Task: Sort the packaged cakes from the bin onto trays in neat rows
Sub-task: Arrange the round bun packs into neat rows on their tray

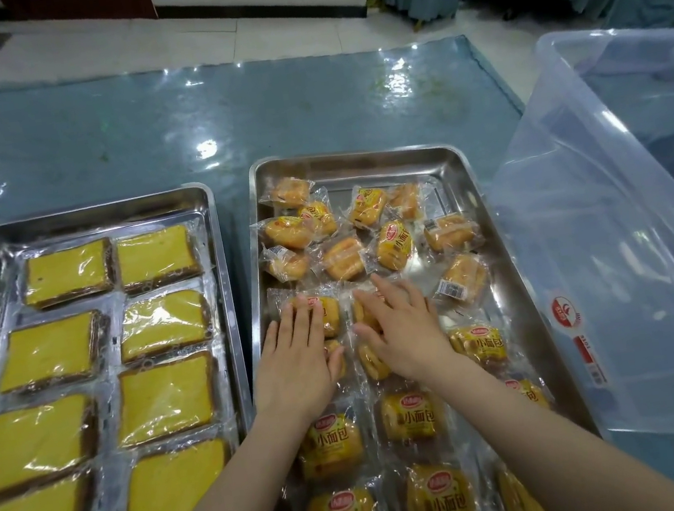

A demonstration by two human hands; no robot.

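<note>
Hands are lying flat and open on two packets mid-tray, left hand (pixel 297 359) and right hand (pixel 405 328), while loose small cakes (pixel 393 243) are waiting just beyond the right fingertips.

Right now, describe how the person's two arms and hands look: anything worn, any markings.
Both forearms come in bare from the bottom edge of the view; no sleeve shows on either. The left hand and the right hand wear no gloves. No ring, watch, bracelet or marking can be seen on the fingers or wrists. The nails look short and unpainted, though the picture is soft.

Shiny steel tray (pixel 357 162), glossy plastic wrappers (pixel 393 243)
</note>
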